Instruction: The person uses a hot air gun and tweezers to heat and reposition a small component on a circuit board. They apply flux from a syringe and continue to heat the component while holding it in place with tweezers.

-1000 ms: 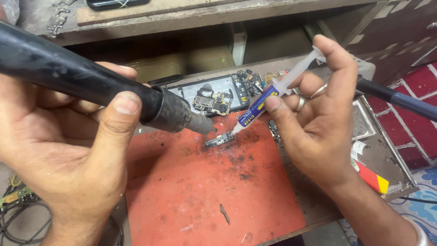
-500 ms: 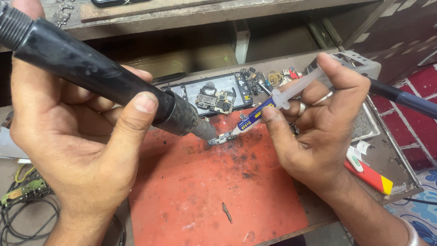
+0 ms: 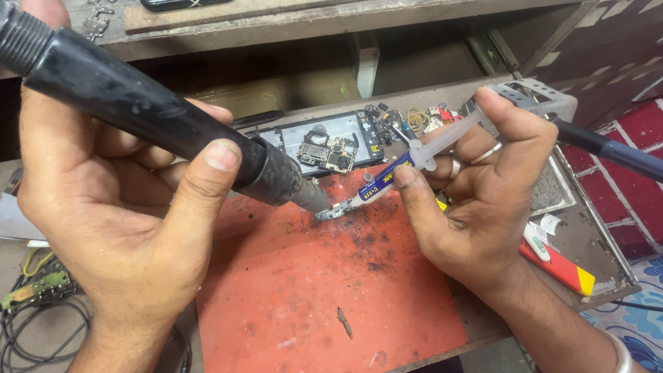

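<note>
Where the two hands converge, at the upper middle of the mat, lies the item both tools address.

Left hand (image 3: 131, 228): fingers and thumb closed round a thick black hot-air tool handle (image 3: 138, 114). Long axis runs from upper left down to lower right; metal nozzle (image 3: 312, 198) sits just beside the workpiece, on its left.

Right hand (image 3: 483, 200): closed on a slim clear syringe with a blue label (image 3: 414, 160), thumb on the plunger end, two rings on the fingers. Long axis runs from upper right down to lower left; the tip meets or nearly meets the workpiece from the right; actual contact cannot be told.

Workpiece: small silvery metal component (image 3: 338, 211), lying on the mat between the nozzle and the syringe tip, ahead of both hands. Both tools point inward at it from opposite sides; neither hand is clearly nearer.

Surface: worn red rubber mat (image 3: 297, 290), speckled with black residue, on the desk (image 3: 587, 242).

Beyond: opened dark phone chassis with exposed circuit board (image 3: 324, 145), just behind the workpiece. Red-and-yellow-ended tool (image 3: 561, 266) at the right. Green circuit board with black wires (image 3: 34, 293) at the lower left.
</note>
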